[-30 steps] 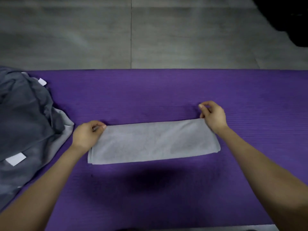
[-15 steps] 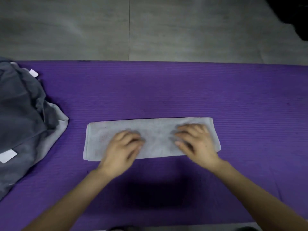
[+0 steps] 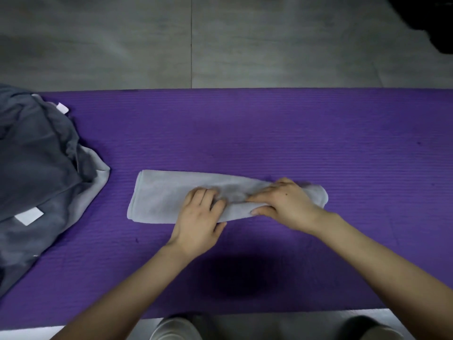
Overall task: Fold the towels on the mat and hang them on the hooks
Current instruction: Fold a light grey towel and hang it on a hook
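A light grey towel (image 3: 166,195), folded into a long narrow strip, lies across the middle of the purple mat (image 3: 269,133). My left hand (image 3: 198,222) rests on the strip's middle, fingers bent over the cloth. My right hand (image 3: 284,202) grips the strip's right half, thumb at the near edge and fingers over the top, and the cloth bunches narrower there. The strip's right end (image 3: 318,195) pokes out past my right hand.
A heap of dark grey towels (image 3: 36,168) with white labels lies on the mat's left end, a paler one under it. Grey tiled floor lies beyond the mat. A dark object (image 3: 429,18) fills the top right corner. My knees show at the bottom edge.
Both hands moved from the towel's far corners onto the strip, first pressing it flat. Now the right hand has closed around the right half and the cloth has gathered there.
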A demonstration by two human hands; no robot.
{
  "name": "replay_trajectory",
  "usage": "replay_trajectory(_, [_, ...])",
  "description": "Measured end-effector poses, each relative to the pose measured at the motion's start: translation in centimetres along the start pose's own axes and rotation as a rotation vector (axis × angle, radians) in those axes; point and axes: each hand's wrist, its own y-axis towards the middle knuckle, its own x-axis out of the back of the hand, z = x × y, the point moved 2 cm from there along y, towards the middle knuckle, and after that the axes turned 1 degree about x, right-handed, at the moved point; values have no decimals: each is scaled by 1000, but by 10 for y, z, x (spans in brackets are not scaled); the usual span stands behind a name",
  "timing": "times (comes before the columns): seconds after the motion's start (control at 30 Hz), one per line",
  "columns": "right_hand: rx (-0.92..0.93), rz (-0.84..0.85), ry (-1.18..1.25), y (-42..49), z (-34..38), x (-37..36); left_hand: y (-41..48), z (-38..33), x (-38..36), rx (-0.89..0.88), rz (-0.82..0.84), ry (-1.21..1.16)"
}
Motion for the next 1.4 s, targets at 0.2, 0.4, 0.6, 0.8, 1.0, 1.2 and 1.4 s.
replay_trajectory(0.2, [-97,524,416,9,9,67,17,-6,47,64,373,-490])
replay_trajectory(0.4, [-196,78,494,9,0,109,58,7,105,298,559,-1047])
replay_trajectory(0.6, [-806,-555,569,-29,1,72,65,0,106,574,217,-1391])
replay_trajectory(0.8, [-627,-405,1356,-6,53,35,61,-12,108,688,-6,-1556])
replay_trajectory(1.0, [-716,-431,1117,-4,62,49,50,-8,110,725,-52,-1573])
replay_trajectory(1.2, [-676,-723,1636,-2,66,64,47,-14,113,651,-36,-1589])
replay_trajectory(1.4, [-626,-587,1558,1,69,61,47,-12,119,565,-120,-1443])
